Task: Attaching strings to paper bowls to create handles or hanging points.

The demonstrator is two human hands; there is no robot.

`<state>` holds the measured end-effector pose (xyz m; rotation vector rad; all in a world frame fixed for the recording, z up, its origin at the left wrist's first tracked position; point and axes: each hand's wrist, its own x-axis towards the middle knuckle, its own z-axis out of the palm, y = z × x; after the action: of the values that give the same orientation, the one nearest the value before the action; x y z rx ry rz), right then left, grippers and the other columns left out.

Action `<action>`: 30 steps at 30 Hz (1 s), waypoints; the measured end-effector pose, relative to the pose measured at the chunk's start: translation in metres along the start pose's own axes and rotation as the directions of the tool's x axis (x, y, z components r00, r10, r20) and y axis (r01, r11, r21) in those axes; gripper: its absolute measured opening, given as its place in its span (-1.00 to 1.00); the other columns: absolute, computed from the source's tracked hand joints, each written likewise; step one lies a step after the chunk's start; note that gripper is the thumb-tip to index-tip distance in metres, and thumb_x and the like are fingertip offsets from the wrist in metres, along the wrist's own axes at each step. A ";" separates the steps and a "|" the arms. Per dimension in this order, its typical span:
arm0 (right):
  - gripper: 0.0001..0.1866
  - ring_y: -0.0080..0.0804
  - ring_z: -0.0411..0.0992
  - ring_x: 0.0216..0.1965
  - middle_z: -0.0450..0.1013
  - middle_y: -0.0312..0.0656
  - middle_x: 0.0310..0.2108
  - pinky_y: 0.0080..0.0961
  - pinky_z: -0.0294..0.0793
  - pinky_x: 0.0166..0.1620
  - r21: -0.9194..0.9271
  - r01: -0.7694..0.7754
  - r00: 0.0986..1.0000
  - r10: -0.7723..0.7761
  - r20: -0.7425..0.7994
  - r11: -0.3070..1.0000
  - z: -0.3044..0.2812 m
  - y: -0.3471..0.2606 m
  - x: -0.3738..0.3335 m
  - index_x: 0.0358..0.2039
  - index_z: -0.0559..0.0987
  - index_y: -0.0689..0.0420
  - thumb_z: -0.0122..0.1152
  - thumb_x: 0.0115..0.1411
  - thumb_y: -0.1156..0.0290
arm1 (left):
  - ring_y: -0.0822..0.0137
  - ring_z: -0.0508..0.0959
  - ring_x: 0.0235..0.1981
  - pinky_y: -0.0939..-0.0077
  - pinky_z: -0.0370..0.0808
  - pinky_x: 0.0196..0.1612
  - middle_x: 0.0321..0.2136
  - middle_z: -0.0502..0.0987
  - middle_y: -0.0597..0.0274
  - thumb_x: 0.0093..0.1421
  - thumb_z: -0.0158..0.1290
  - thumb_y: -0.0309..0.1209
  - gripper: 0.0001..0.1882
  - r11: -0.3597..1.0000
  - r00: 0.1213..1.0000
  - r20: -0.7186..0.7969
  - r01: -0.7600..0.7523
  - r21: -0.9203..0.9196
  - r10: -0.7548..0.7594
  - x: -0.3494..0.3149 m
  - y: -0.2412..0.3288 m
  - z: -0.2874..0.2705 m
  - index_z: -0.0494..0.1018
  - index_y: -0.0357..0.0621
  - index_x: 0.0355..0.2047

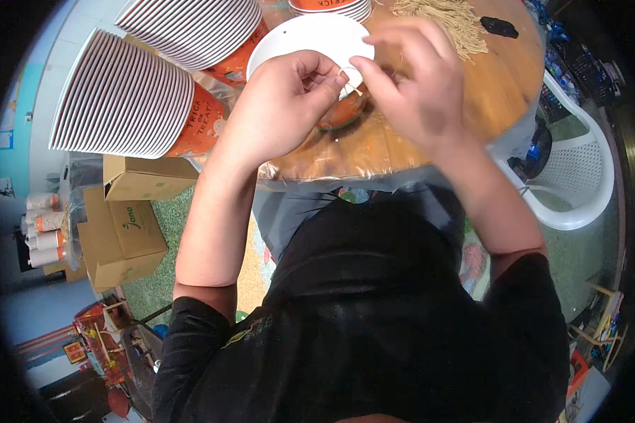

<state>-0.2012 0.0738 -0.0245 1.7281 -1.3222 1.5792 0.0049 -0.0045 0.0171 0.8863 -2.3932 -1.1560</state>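
Note:
My left hand (293, 106) is closed in a pinch over the near rim of a bucket, holding a thin tan cord (354, 87) whose knotted-looking bit and loose ends stick out by the thumb. The bucket, with a white inside (310, 41) and an orange outside, stands on the table in front of me. Its near side is partly hidden by my hands. To the right of the cord, my right hand (423, 81) hovers with thumb and forefinger apart, slightly blurred, and nothing shows between them. A pile of tan cords (448, 25) lies beyond it.
Tall stacks of nested orange-and-white buckets (123, 99) lean at the left of the round wooden table (501, 84). More stacked buckets (331, 8) stand at the back. A small black item (499, 27) lies beside the cords. Cardboard boxes (130, 233) sit left; a white plastic chair (571, 162) stands right.

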 end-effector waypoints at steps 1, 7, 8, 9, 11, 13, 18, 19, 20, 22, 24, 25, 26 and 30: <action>-0.80 -0.08 0.60 -0.28 0.61 -0.20 -0.31 -0.15 0.60 -0.17 -0.001 0.000 1.000 0.000 -0.001 1.000 0.001 -0.005 -0.012 -0.30 0.68 0.05 0.60 0.18 0.34 | 0.58 0.68 -0.23 0.59 0.66 -0.12 -0.26 0.73 0.35 0.56 0.23 -0.38 -0.78 1.000 1.000 -0.020 -0.002 0.001 0.002 0.001 0.001 0.000 0.63 -0.36 -0.08; -0.82 -0.24 0.59 -0.42 0.58 -0.22 -0.37 -0.28 0.58 -0.32 0.204 -0.316 0.949 0.313 0.050 0.927 0.007 -0.040 -0.053 -0.26 0.74 0.10 0.61 0.15 0.54 | 0.55 0.68 -0.30 0.58 0.65 -0.21 -0.33 0.71 0.29 0.52 0.25 -0.41 -0.79 0.987 0.996 -0.083 -0.026 -0.157 0.013 0.001 -0.002 0.007 0.64 -0.40 -0.12; -0.82 -0.24 0.59 -0.42 0.58 -0.22 -0.37 -0.28 0.58 -0.32 0.200 -0.319 0.948 0.316 0.048 0.927 0.008 -0.042 -0.053 -0.26 0.74 0.10 0.61 0.15 0.54 | 0.54 0.67 -0.39 0.56 0.63 -0.31 -0.40 0.69 0.28 0.50 0.26 -0.40 -0.77 0.979 0.991 -0.123 -0.075 -0.187 0.053 0.001 -0.003 0.009 0.65 -0.42 -0.14; -0.82 -0.25 0.61 -0.42 0.59 -0.21 -0.36 -0.30 0.58 -0.32 0.219 -0.400 0.916 0.395 0.068 0.890 0.011 -0.044 -0.051 -0.24 0.75 0.11 0.61 0.16 0.53 | 0.54 0.67 -0.39 0.56 0.63 -0.31 -0.40 0.69 0.28 0.50 0.26 -0.40 -0.77 0.980 0.991 -0.122 -0.075 -0.186 0.052 0.001 -0.004 0.009 0.65 -0.42 -0.14; -0.82 -0.27 0.62 -0.42 0.61 -0.19 -0.35 -0.33 0.59 -0.33 0.236 -0.478 0.878 0.470 0.090 0.846 0.013 -0.046 -0.049 -0.22 0.77 0.11 0.61 0.17 0.52 | 0.55 0.67 -0.37 0.58 0.64 -0.29 -0.35 0.71 0.26 0.49 0.27 -0.43 -0.79 0.976 0.984 -0.160 -0.103 -0.192 0.072 0.000 -0.005 0.009 0.65 -0.41 -0.13; -0.84 -0.26 0.64 -0.42 0.62 -0.18 -0.36 -0.32 0.62 -0.30 0.217 -0.502 0.865 0.488 0.116 0.837 0.012 -0.048 -0.046 -0.19 0.80 0.13 0.59 0.21 0.47 | 0.55 0.67 -0.37 0.60 0.63 -0.29 -0.34 0.71 0.27 0.49 0.26 -0.43 -0.80 0.974 0.985 -0.158 -0.102 -0.204 0.070 0.000 -0.005 0.009 0.65 -0.40 -0.12; -0.87 -0.20 0.67 -0.38 0.64 -0.15 -0.39 -0.26 0.65 -0.25 0.158 -0.526 0.846 0.495 0.197 0.836 0.012 -0.044 -0.035 -0.23 0.82 0.16 0.52 0.27 0.40 | 0.53 0.71 -0.22 0.58 0.69 -0.08 -0.24 0.74 0.26 0.53 0.24 -0.46 -0.83 0.984 0.989 -0.140 -0.077 -0.162 0.055 0.000 -0.008 0.006 0.65 -0.38 -0.05; -0.87 -0.18 0.68 -0.36 0.65 -0.14 -0.40 -0.24 0.66 -0.23 0.130 -0.505 0.855 0.474 0.210 0.853 0.012 -0.043 -0.033 -0.25 0.82 0.17 0.50 0.28 0.38 | 0.54 0.70 -0.21 0.58 0.68 -0.08 -0.24 0.74 0.27 0.53 0.24 -0.46 -0.83 0.989 0.984 -0.159 -0.095 -0.115 0.076 0.000 -0.009 0.006 0.65 -0.37 -0.04; -0.87 -0.18 0.68 -0.36 0.65 -0.14 -0.40 -0.24 0.66 -0.23 0.131 -0.505 0.855 0.474 0.210 0.853 0.011 -0.043 -0.031 -0.25 0.82 0.17 0.50 0.28 0.38 | 0.55 0.69 -0.21 0.58 0.67 -0.09 -0.23 0.74 0.28 0.53 0.24 -0.46 -0.83 0.991 0.979 -0.177 -0.112 -0.067 0.099 -0.001 -0.010 0.007 0.66 -0.36 -0.04; -0.87 -0.14 0.68 -0.35 0.67 -0.11 -0.40 -0.21 0.66 -0.21 0.154 -0.553 0.823 0.507 0.255 0.819 0.009 -0.045 -0.027 -0.26 0.82 0.19 0.47 0.28 0.41 | 0.52 0.69 -0.24 0.54 0.66 -0.12 -0.28 0.74 0.27 0.50 0.26 -0.43 -0.82 0.986 0.969 -0.205 -0.155 -0.061 0.140 0.000 -0.014 0.009 0.68 -0.33 -0.06; -0.87 -0.18 0.68 -0.36 0.68 -0.08 -0.38 -0.24 0.66 -0.21 0.195 -0.626 0.771 0.562 0.298 0.755 0.011 -0.041 -0.029 -0.26 0.81 0.20 0.45 0.29 0.41 | 0.49 0.68 -0.27 0.50 0.65 -0.15 -0.33 0.73 0.26 0.46 0.29 -0.41 -0.82 0.979 0.955 -0.233 -0.198 -0.053 0.180 0.001 -0.018 0.011 0.69 -0.30 -0.08; -0.86 -0.22 0.69 -0.36 0.69 -0.05 -0.37 -0.26 0.66 -0.21 0.230 -0.693 0.714 0.609 0.344 0.683 0.012 -0.039 -0.030 -0.26 0.80 0.21 0.44 0.30 0.40 | 0.45 0.69 -0.25 0.47 0.65 -0.12 -0.31 0.74 0.24 0.45 0.29 -0.42 -0.82 0.975 0.948 -0.239 -0.223 -0.022 0.211 0.002 -0.019 0.010 0.69 -0.30 -0.07; -0.86 -0.22 0.69 -0.36 0.69 -0.05 -0.37 -0.26 0.66 -0.21 0.231 -0.693 0.715 0.609 0.345 0.683 0.011 -0.038 -0.028 -0.26 0.80 0.21 0.44 0.30 0.40 | 0.42 0.69 -0.22 0.44 0.66 -0.08 -0.29 0.74 0.22 0.44 0.30 -0.43 -0.82 0.969 0.939 -0.244 -0.247 0.009 0.242 0.002 -0.019 0.010 0.69 -0.29 -0.06; -0.78 -0.49 0.67 -0.35 0.74 -0.13 -0.32 -0.46 0.62 -0.23 0.357 -0.860 0.508 0.668 0.544 0.363 0.010 -0.030 -0.026 -0.25 0.77 0.30 0.39 0.41 0.37 | 0.39 0.69 -0.21 0.40 0.66 -0.05 -0.25 0.74 0.22 0.41 0.33 -0.44 -0.81 0.954 0.898 -0.330 -0.296 0.041 0.293 -0.001 -0.020 0.016 0.68 -0.28 -0.05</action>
<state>-0.1671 0.0879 -0.0433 1.8247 -2.2406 2.5745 0.0049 -0.0035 -0.0088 0.6259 -2.1465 -0.8275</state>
